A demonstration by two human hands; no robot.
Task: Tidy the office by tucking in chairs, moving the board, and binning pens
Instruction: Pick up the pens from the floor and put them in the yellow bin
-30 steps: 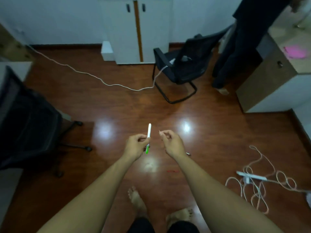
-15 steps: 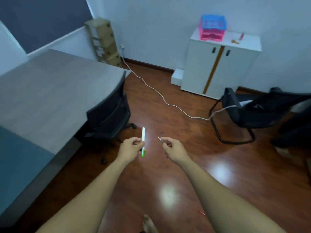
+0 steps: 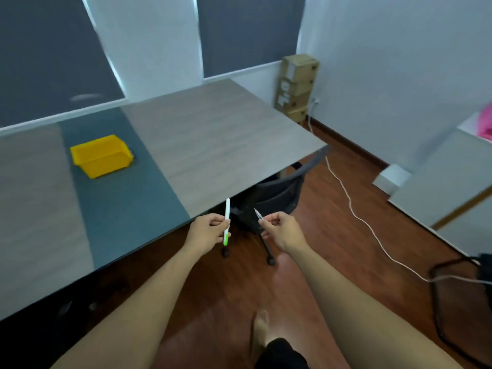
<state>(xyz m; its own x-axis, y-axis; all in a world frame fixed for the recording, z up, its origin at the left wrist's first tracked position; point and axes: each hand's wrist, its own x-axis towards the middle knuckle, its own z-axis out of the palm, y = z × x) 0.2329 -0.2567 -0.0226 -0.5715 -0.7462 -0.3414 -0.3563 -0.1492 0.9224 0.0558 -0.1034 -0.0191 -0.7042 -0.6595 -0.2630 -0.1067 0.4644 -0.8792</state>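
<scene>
My left hand (image 3: 206, 230) grips a white pen with a green end (image 3: 227, 214), held upright. My right hand (image 3: 283, 230) pinches a thin clear pen (image 3: 257, 214), its tip pointing up and left. Both hands hover over the wooden floor, just off the near edge of the large grey table (image 3: 213, 134). A yellow bin (image 3: 101, 155) sits on the table's dark blue strip at the left, well beyond my hands. A black mesh office chair (image 3: 282, 193) is tucked under the table's right end, behind my hands.
A white cable (image 3: 354, 211) trails across the floor from the wall to a black chair frame (image 3: 458, 302) at the right edge. Stacked cardboard boxes (image 3: 296, 86) stand in the corner. A white cabinet (image 3: 452, 182) is on the right. My bare foot (image 3: 261, 331) shows below.
My view has swung left from the floor and cabinet to the table, bringing the yellow bin into sight. Both hands keep the same hold on their pens.
</scene>
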